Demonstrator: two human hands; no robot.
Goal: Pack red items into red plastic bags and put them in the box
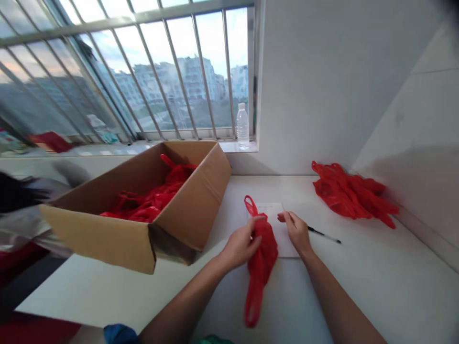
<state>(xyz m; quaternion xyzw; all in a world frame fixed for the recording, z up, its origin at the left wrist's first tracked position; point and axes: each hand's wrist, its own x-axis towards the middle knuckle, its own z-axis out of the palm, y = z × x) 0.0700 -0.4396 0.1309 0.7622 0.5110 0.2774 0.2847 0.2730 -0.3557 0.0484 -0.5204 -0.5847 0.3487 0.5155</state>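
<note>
A red plastic bag (261,260) lies stretched out on the white table (358,286), partly over a white sheet of paper (283,239). My left hand (241,243) grips the bag near its upper part, fingers curled onto the plastic. My right hand (296,230) rests on the paper just right of the bag, fingers drawn together and pointing left toward it; nothing shows in them. A thin black pen (324,235) lies just right of that hand.
An open cardboard box (186,215) holding red bags (150,200) stands at the left, overhanging the table edge. A pile of red bags (353,193) lies at the back right by the wall. A water bottle (243,126) stands on the barred window sill.
</note>
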